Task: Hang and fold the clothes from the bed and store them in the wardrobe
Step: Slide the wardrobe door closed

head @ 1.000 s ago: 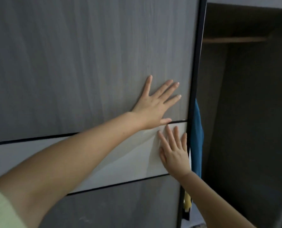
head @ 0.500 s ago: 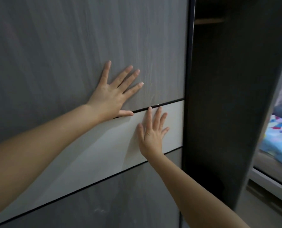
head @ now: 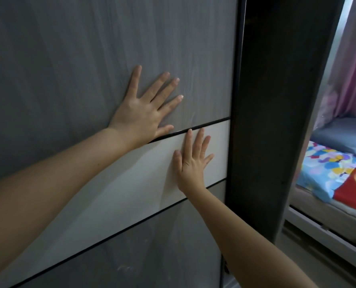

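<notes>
Pressing flat on the wardrobe door [head: 73, 59], both hands have their fingers straight and spread, holding nothing. The left hand [head: 146, 109] sits on the upper grey woodgrain panel with its thumb right along the thin black line, and the right hand [head: 191, 163] is just below and to the right of it, on the pale cream band [head: 110, 194], fingertips reaching up to that same line. The two hands are near each other but not touching. Door itself is a big tall slab, long axis running up and down though it looks tilted from this angle: grey grain on top, cream strip across the middle, darker grey at the bottom, black trim between them and a black edge strip [head: 238, 59] down its right side. Right of that edge is a dark upright wardrobe panel [head: 276, 100], and the inside of the wardrobe is pretty much hidden, too dark to make anything out. Far right you can see the bed [head: 328, 169] with a bright patterned sheet, a grey pillow [head: 343, 134] and a pink curtain [head: 351, 69] behind it, all cut off by the frame edge. Can't pick out any actual clothes on it from here.
</notes>
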The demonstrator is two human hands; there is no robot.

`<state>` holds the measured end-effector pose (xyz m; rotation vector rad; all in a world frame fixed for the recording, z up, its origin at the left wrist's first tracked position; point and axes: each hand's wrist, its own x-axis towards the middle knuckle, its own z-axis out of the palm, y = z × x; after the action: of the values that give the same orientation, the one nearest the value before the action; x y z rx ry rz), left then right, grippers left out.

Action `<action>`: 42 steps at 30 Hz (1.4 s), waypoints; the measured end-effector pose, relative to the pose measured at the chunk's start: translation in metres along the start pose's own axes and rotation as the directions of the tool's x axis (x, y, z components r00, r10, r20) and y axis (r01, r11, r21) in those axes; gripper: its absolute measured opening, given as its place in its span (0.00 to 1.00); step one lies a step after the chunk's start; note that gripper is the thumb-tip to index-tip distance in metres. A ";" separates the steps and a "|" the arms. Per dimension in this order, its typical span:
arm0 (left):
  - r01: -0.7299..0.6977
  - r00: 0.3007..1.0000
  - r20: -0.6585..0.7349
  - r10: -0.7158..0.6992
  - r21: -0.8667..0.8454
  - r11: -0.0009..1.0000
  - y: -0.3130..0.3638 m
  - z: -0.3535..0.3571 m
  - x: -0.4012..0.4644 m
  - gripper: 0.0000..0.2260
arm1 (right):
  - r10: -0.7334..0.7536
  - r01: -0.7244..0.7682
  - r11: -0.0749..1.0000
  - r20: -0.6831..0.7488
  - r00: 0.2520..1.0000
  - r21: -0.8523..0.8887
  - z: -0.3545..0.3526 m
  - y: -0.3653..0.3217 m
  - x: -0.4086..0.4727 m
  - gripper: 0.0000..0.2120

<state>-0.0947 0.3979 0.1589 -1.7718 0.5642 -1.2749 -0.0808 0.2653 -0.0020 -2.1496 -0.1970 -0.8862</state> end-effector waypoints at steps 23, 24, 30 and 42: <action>0.009 0.996 0.092 0.000 -0.102 0.995 0.142 0.003 0.227 0.32 | 0.017 -0.014 1.000 0.103 0.995 -0.024 -0.135 0.206 0.115 0.29; 0.009 0.996 0.095 0.002 -0.114 0.993 0.148 0.002 0.237 0.32 | 0.018 -0.015 0.999 0.104 0.994 -0.029 -0.141 0.214 0.120 0.29; 0.026 0.998 0.067 -0.018 -0.119 0.993 0.172 0.003 0.275 0.31 | 0.025 -0.018 0.997 0.092 0.995 -0.069 -0.158 0.251 0.141 0.30; 0.032 0.999 0.020 -0.030 -0.095 0.995 0.200 0.010 0.323 0.32 | 0.034 -0.031 0.996 0.044 0.998 -0.078 -0.176 0.297 0.169 0.30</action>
<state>0.0595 0.0500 0.1611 -1.8756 0.5986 -1.2701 0.0723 -0.0867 0.0052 -2.2396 -0.1519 -0.8394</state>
